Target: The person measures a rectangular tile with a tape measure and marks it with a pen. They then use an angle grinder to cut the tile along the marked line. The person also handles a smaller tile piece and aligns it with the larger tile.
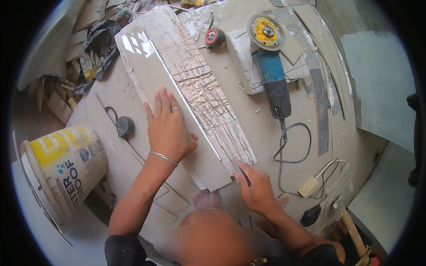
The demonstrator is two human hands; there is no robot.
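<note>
My left hand (pixel 167 126), wearing a ring and chain bracelet, lies flat with spread fingers on a long beige tile strip (pixel 142 73). A thin white straight strip (pixel 186 103) runs along the tile's right edge, with a patterned white patch at the top. Beside and beneath lies a pale board (pixel 208 111) scored with many cracks and grooves. At the lower end, my right hand (pixel 255 190) is closed round a dark, narrow hand tool (pixel 242 174), whose tip meets the edge by the board.
An angle grinder (pixel 274 86) rests on a pale block, right, near a red-black tape measure (pixel 215 37) and corded power strip (pixel 308 188). Left are a dark round tool (pixel 125 126), a white-yellow bucket (pixel 66 173) and heaped debris (pixel 95 48). A bare foot (pixel 206 198) shows below.
</note>
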